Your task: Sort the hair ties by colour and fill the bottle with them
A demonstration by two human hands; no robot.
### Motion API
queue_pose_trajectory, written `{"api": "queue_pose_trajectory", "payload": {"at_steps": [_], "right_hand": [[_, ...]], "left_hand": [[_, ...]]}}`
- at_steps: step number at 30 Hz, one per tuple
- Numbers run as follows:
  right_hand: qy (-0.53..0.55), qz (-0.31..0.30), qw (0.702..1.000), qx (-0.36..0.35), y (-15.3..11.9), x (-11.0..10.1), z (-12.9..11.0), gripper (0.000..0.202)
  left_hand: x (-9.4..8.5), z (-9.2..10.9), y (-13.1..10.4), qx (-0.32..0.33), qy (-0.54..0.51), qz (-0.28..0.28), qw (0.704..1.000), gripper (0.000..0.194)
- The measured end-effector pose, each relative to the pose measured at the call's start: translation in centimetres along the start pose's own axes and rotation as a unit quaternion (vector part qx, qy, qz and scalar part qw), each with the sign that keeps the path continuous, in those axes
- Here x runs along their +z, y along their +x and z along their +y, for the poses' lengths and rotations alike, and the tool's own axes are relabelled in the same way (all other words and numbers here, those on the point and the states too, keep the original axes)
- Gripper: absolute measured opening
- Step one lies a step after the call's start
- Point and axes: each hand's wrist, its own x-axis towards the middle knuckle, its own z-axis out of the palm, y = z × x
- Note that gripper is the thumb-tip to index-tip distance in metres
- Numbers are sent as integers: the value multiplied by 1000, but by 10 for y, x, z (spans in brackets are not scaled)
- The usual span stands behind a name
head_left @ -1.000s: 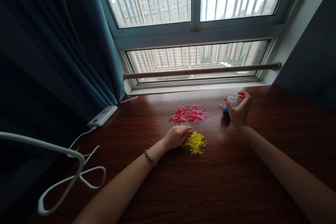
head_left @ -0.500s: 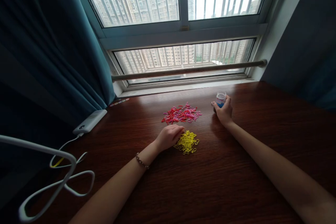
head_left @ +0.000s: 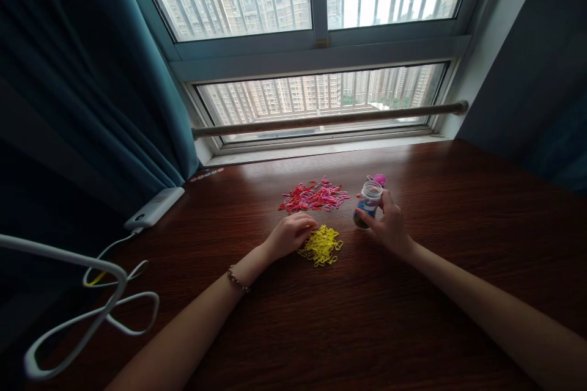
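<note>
My right hand is wrapped round a small clear plastic jar, tilted slightly, with a blue label and something dark in its bottom. The jar's mouth is uncovered. My left hand is closed, fingertips together, at the left edge of a pile of yellow paper-clip-like loops; whatever its fingers may pinch is too small to make out. Just beyond that hand spreads a pile of red and pink loops. A round bright pink piece lies on the table behind the jar.
A dark brown wooden table carries everything. At the left lie a white power bank and a looping white cable. A blue curtain hangs there. A metal bar crosses in front of the barred window.
My right hand has brought the jar nearer and to the left, towards the yellow pile, uncovering the pink piece behind it. My left hand stays beside the yellow loops.
</note>
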Motion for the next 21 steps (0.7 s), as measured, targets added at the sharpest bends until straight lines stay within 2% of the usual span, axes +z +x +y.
{"api": "queue_pose_trajectory", "payload": {"at_steps": [3, 8, 11, 18, 21], "right_hand": [[-27, -11, 999, -26, -3, -1, 3, 39], [-66, -30, 995, -72, -7, 2, 0, 43], [-81, -39, 990, -108, -11, 3, -2, 44], [-94, -74, 980, -161, -16, 3, -4, 42], [-95, -82, 978, -169, -17, 4, -4, 41]], "left_hand": [[-8, 7, 2, -37, -1, -34, 999, 22], [-19, 20, 1, -88, 44, -134, 986, 57], [-23, 24, 0, -94, 53, -169, 980, 62], [-26, 29, 3, -96, 56, -144, 983, 73], [-24, 30, 3, -91, 43, -154, 983, 68]]}}
